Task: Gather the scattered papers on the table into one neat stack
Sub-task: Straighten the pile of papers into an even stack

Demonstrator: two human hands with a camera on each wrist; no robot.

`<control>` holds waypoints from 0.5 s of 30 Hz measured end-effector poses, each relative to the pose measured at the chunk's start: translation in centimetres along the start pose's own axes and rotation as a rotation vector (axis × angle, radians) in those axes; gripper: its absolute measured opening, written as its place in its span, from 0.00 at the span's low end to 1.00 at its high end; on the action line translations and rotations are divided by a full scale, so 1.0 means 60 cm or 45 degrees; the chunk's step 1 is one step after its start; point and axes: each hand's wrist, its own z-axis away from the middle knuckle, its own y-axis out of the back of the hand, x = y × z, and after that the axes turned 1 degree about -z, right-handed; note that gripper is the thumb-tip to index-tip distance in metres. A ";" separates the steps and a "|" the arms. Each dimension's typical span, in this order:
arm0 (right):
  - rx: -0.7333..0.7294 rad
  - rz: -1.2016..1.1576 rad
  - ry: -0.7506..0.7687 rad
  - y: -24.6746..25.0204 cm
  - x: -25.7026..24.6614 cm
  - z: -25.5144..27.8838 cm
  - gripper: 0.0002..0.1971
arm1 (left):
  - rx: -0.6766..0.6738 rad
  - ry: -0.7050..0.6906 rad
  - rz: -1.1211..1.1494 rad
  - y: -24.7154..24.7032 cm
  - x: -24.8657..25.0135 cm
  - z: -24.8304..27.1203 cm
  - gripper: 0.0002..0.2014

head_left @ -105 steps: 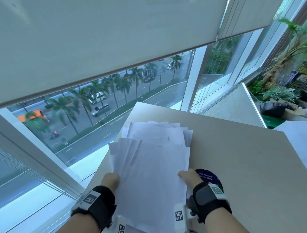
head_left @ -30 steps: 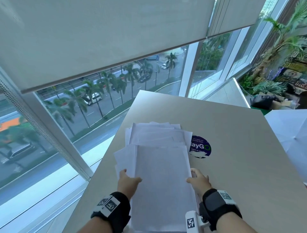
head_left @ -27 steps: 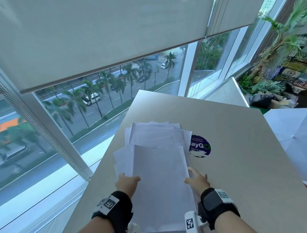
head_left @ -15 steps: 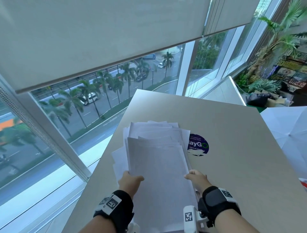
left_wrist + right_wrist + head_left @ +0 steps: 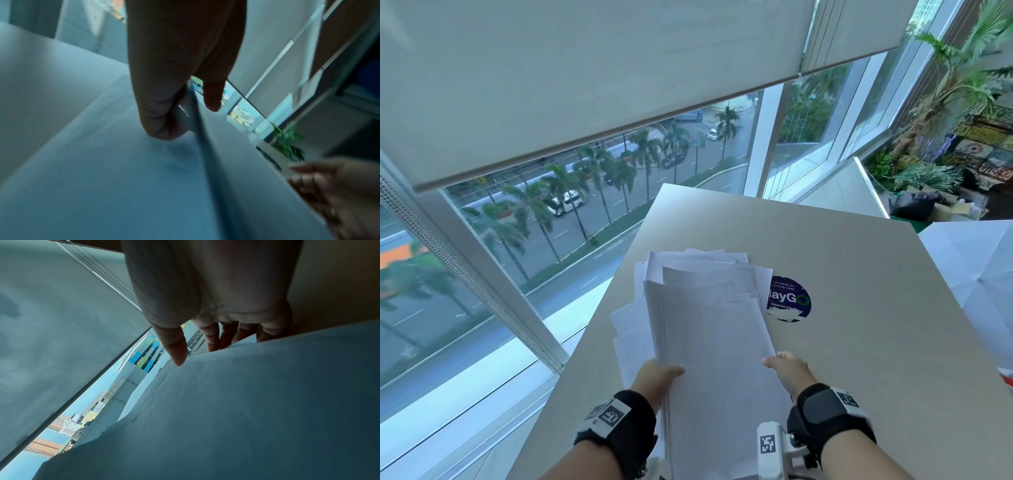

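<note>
The person is holding a batch of white sheets (image 5: 717,359) by its two long sides, near the desk's (image 5: 876,325) left edge and running toward its near edge. The left hand (image 5: 655,377) is pinching the batch's left side, thumb lying on top and fingers (image 5: 162,116) curling underneath, as the left wrist view is showing. The right hand (image 5: 789,368) is clamping the right side, thumb pressing on the top sheet and fingers tucked below the paper. Most of the papers are already lying together in one pile, so the gathering is looking largely done. The squaring is not: beyond the held batch, several sheets are fanning out toward the desk's far edge with stepped ends (image 5: 702,263), and a few sheets (image 5: 630,329) are sticking out to the left, close to the desk's left edge. The held batch is probably lifting slightly off the loose sheets, though the blurred wrist views are not settling that. A round blue sticker (image 5: 789,299) is sitting just beside the pile's right side.
</note>
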 end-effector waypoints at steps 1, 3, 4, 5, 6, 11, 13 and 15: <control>0.004 0.000 -0.003 0.001 -0.001 -0.001 0.14 | 0.011 -0.020 -0.076 -0.003 -0.001 0.000 0.16; 0.022 -0.020 -0.024 0.004 -0.001 -0.005 0.15 | 0.041 -0.089 -0.147 -0.007 0.000 0.003 0.15; 0.018 -0.029 -0.026 0.006 -0.002 -0.005 0.14 | 0.038 -0.131 -0.141 -0.008 0.002 0.007 0.13; 0.006 -0.033 -0.031 0.005 -0.002 -0.007 0.15 | 0.019 -0.153 -0.088 -0.006 0.003 0.010 0.15; -0.013 -0.018 -0.031 0.005 -0.001 -0.010 0.18 | -0.021 -0.175 -0.012 -0.003 0.004 0.013 0.15; -0.185 -0.286 0.000 0.017 0.008 -0.013 0.06 | -0.175 -0.171 0.325 0.034 -0.007 0.033 0.22; -0.237 -0.282 0.051 0.020 0.010 -0.012 0.06 | -0.127 -0.153 0.332 0.049 -0.020 0.031 0.24; -0.146 -0.121 0.123 0.017 0.011 -0.020 0.14 | -0.073 -0.068 0.285 0.056 -0.033 0.034 0.20</control>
